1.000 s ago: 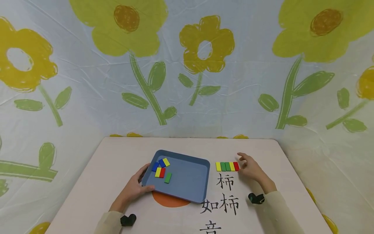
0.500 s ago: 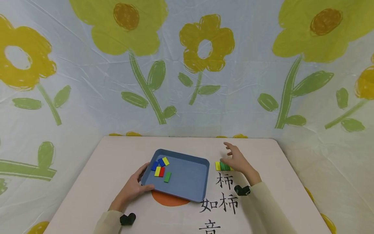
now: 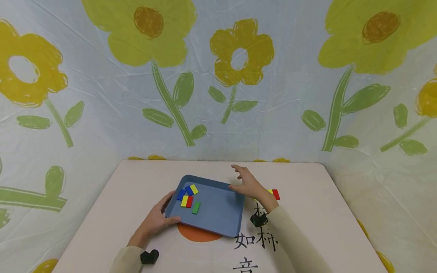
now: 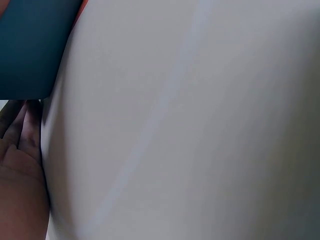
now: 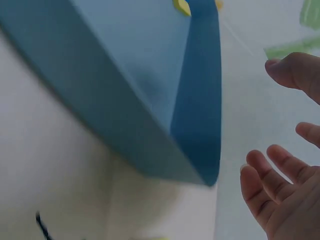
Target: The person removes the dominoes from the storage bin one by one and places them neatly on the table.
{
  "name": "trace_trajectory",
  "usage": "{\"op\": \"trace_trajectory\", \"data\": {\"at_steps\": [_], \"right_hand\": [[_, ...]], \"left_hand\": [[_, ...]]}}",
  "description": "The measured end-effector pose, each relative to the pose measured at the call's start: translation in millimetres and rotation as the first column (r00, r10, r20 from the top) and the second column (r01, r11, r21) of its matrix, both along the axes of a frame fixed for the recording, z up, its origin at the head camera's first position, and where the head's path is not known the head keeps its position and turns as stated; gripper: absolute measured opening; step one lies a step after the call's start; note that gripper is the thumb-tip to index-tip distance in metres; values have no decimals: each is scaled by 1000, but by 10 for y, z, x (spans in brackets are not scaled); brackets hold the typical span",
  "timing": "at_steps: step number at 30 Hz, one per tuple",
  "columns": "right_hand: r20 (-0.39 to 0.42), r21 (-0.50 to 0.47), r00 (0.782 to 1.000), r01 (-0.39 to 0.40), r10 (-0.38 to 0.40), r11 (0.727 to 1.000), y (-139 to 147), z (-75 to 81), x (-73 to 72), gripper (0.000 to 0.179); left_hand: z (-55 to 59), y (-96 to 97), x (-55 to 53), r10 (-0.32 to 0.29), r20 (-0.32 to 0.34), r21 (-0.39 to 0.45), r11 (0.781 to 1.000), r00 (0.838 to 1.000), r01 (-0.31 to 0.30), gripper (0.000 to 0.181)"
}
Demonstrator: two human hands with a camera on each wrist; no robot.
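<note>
A blue rectangular tray (image 3: 218,212) lies slightly turned on the table. At its left end my left hand (image 3: 157,218) holds it, with the thumb over the near rim and the fingers along the left side. Inside, toward the left, lie several small tiles: blue (image 3: 181,195), yellow (image 3: 184,201), red (image 3: 189,201) and green (image 3: 196,207). My right hand (image 3: 250,186) is over the tray's far right corner, fingers spread, and nothing shows between them in the right wrist view. Behind that wrist, a red tile (image 3: 276,194) and part of a yellow tile show; the forearm hides the others.
The pale table (image 3: 307,227) bears black printed characters (image 3: 246,240) and an orange printed disc (image 3: 199,233), partly under the tray. A cloth with large flowers (image 3: 239,57) hangs behind and at both sides. Each wrist carries a small black device (image 3: 149,256).
My right hand has swept left, from the right end of the tile row, across it, to the tray's far right corner. My left hand and the tray stay where they were.
</note>
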State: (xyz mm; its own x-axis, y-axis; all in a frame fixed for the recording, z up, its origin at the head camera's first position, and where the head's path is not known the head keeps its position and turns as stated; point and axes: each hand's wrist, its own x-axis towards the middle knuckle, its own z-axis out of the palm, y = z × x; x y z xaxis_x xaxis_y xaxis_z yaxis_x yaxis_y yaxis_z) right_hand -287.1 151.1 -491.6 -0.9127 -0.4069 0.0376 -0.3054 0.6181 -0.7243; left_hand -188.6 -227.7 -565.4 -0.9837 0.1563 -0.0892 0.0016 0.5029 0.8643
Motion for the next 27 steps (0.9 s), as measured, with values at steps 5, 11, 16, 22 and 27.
{"op": "trace_trajectory", "data": {"at_steps": [5,11,16,22,27], "right_hand": [[-25,-25,999,-38,38,999,-295,-6,18,81],[-12,-52,995,-100,100,994,-593,-24,42,82],[20,-40,986,-162,163,986,-754,-98,60,83],[58,3,977,-206,205,979,-889,-238,82,83],[74,89,974,-220,214,971,-999,-325,115,77]], "left_hand": [[11,8,-1,0,2,8,1000,1000,0,102],[11,9,11,-1,9,21,1000,1000,0,101],[-2,7,1,-5,-4,23,1000,1000,5,101],[0,5,0,-7,-3,25,1000,1000,7,101],[-4,-1,-1,-6,4,14,1000,1000,6,100]]}}
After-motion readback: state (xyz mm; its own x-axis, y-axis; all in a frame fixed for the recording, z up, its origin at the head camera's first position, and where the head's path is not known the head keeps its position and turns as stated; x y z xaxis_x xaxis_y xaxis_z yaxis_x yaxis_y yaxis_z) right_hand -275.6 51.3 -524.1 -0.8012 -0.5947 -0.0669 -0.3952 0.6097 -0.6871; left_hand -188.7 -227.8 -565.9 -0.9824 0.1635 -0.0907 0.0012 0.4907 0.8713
